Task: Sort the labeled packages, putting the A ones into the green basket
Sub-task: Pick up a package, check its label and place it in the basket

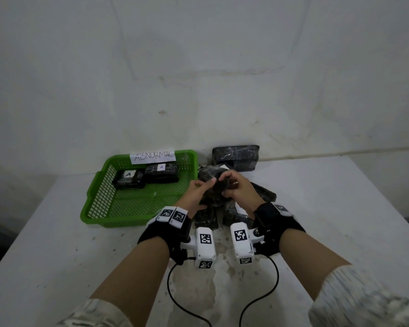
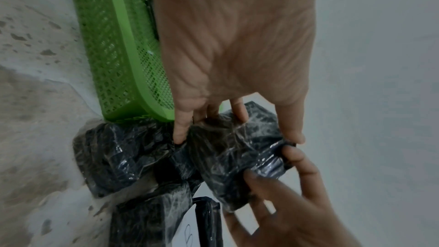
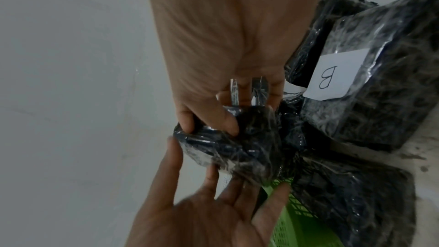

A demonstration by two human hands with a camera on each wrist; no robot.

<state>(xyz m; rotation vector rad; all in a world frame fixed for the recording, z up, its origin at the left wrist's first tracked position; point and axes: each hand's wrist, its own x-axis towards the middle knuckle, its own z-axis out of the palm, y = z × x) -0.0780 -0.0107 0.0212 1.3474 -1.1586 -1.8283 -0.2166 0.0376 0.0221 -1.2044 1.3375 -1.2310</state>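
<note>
Seemingly the step in hand is checking a package's label. From the head view, both hands meet over a heap of black wrapped packages on the table [image 1: 316, 208], just right of the green basket [image 1: 99, 204], which carries an "ABNORMAL" sign [image 1: 152, 156] and already holds two A packages [image 1: 128, 178]. The left hand [image 1: 196, 193] and right hand [image 1: 237, 188] grip one raised package [image 1: 211, 182] between them; another black package [image 1: 235, 157] lies by the wall.

From the left wrist, the left fingers [image 2: 181, 129] curl over the held package's top edge, thumb at its far corner, while the right fingers pinch the near end. No label faces this camera.

From the right wrist, the right fingers [image 3: 221, 117] clamp its wrapped end; a neighbouring package shows a B label [image 3: 329, 77].

Next, I judge, it needs turning until its letter shows, and goes to the basket only if A.
</note>
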